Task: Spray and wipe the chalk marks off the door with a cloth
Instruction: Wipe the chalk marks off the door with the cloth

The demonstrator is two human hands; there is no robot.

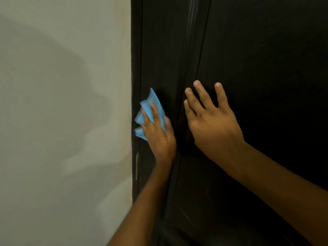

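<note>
Crumpled light-blue cloth lay under the left hand, protruding at 11 o'clock; straight fingers pressed it to the dark wooden door (near its left edge). Right hand rested flat, fingers spread, holding nothing.

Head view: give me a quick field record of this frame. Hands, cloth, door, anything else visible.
left hand: fingers straight, presses the blue cloth flat against the door
right hand: open, fingers spread, palm towards the door panel; contact not certain
cloth position: near the door's left edge, beside the frame
door: dark, panelled; no chalk marks can be made out in this light
wall: pale, left of the door, shadowed
spray bottle: not in view
metal plate: narrow, on the door's edge below the cloth
</note>
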